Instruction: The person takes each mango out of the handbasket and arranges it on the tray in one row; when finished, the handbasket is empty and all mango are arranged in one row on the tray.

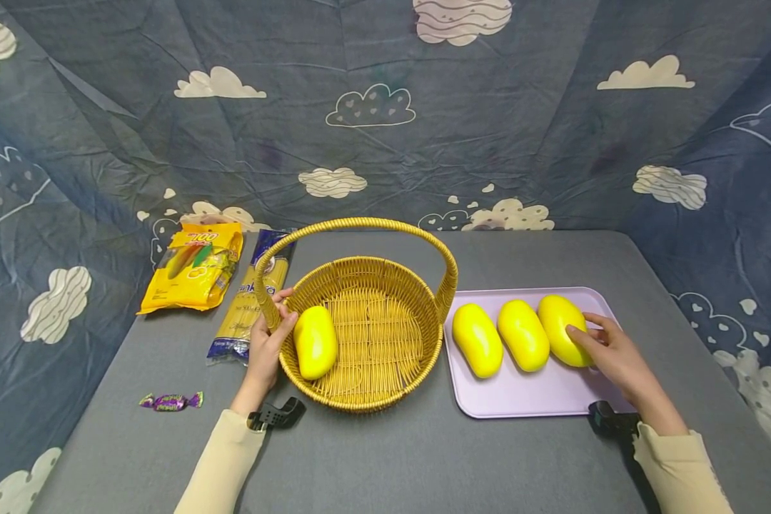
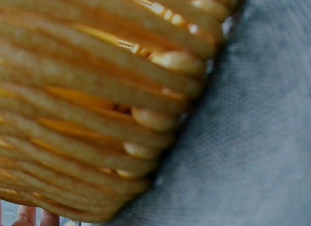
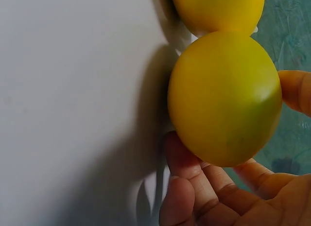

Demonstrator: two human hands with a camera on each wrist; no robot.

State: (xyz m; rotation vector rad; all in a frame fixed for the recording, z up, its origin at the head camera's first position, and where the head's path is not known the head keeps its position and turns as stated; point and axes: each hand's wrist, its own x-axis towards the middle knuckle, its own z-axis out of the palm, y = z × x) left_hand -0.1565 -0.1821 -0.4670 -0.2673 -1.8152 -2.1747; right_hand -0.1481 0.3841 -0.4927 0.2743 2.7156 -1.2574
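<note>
A woven basket (image 1: 366, 403) with a tall arched handle stands mid-table, and a yellow mango (image 1: 316, 343) lies inside at its left. My left hand (image 1: 266, 350) grips the basket's left side by the foot of the handle; the left wrist view shows the weave (image 2: 87, 99) close up, with fingertips (image 2: 26, 215) at the lower edge. Three more mangoes sit in a row on a lilac tray (image 1: 520, 400). My right hand (image 1: 617, 360) holds the rightmost mango (image 1: 560, 330) between thumb and fingers. In the right wrist view this mango (image 3: 223, 97) touches its neighbour (image 3: 218, 9).
Left of the basket lie a pack of spaghetti (image 1: 238, 321) and a yellow snack bag (image 1: 195, 268). A purple wrapped candy (image 1: 171, 402) is nearer the front left. Cloud-patterned cloth (image 1: 373, 157) hangs behind the grey table (image 1: 424, 464).
</note>
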